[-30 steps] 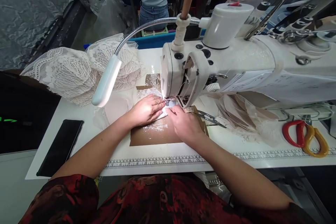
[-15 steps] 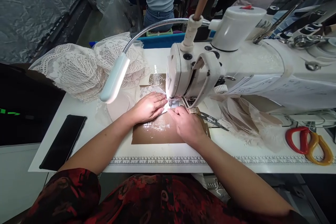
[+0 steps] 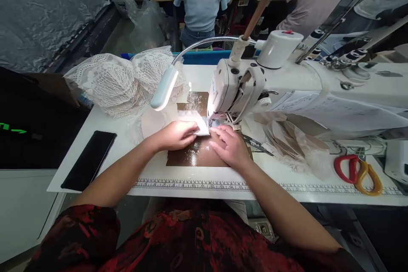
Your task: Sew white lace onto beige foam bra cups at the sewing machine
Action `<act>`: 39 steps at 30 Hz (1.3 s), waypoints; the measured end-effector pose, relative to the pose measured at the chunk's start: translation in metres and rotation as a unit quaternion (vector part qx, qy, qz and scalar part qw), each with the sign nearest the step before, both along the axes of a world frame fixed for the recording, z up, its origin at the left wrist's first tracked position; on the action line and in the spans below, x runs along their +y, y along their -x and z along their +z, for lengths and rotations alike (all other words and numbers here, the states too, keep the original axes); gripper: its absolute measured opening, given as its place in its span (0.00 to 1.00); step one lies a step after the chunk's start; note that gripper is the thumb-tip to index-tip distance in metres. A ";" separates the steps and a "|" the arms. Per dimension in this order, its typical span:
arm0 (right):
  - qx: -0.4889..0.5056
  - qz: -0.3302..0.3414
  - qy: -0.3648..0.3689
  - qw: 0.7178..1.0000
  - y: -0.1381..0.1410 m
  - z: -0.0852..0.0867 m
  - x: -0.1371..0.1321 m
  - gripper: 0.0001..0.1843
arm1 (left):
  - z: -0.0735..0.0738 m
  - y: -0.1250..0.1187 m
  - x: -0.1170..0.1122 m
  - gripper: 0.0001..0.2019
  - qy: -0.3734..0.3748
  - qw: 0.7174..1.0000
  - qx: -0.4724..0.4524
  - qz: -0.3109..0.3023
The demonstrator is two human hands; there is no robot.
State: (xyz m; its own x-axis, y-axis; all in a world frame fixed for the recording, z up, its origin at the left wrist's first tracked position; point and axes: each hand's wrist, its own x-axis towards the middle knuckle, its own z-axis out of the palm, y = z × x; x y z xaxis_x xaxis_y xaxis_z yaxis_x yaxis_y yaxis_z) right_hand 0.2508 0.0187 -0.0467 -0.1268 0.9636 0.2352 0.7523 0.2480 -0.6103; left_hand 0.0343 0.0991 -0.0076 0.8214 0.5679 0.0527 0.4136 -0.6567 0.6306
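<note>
My left hand (image 3: 177,134) is closed on a small white fabric piece (image 3: 200,125), pinching its edge just left of the needle of the white sewing machine (image 3: 287,89). My right hand (image 3: 230,144) lies with fingers stretched out on the shiny brown plate (image 3: 194,157) right in front of the presser foot, fingertips touching the fabric. A gooseneck lamp (image 3: 164,88) shines down on the fabric.
A heap of white lace (image 3: 121,83) lies at the back left, a black phone (image 3: 89,159) at the left front. Thread snips (image 3: 256,143) and clear bags of beige pieces (image 3: 293,140) sit right of my hand; red and yellow scissors (image 3: 357,172) farther right. Two people stand behind the table.
My left hand has gone from lying flat on the fabric to pinching it and drawing it slightly left. My head has pulled back, so the whole scene looks smaller.
</note>
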 end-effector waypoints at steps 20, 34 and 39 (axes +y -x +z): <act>0.447 0.130 0.251 0.849 0.002 0.004 -0.008 0.23 | -0.022 -0.003 -0.029 0.12 0.541 0.762 -0.281 0.219; 0.416 0.118 0.229 0.872 0.002 0.004 -0.006 0.22 | -0.024 0.002 -0.027 0.16 0.464 0.830 -0.252 0.177; 0.278 0.093 0.079 0.953 -0.002 0.012 -0.009 0.06 | 0.006 0.015 -0.033 0.11 0.314 0.943 -0.101 0.041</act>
State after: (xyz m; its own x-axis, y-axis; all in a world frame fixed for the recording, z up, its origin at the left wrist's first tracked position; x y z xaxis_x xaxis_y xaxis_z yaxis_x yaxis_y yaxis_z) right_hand 0.2528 0.0097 -0.0349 -0.1974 0.9654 0.1707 0.2542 0.2185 -0.9421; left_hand 0.0191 0.0659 -0.0013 0.7830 0.6001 -0.1638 0.2758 -0.0988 0.9561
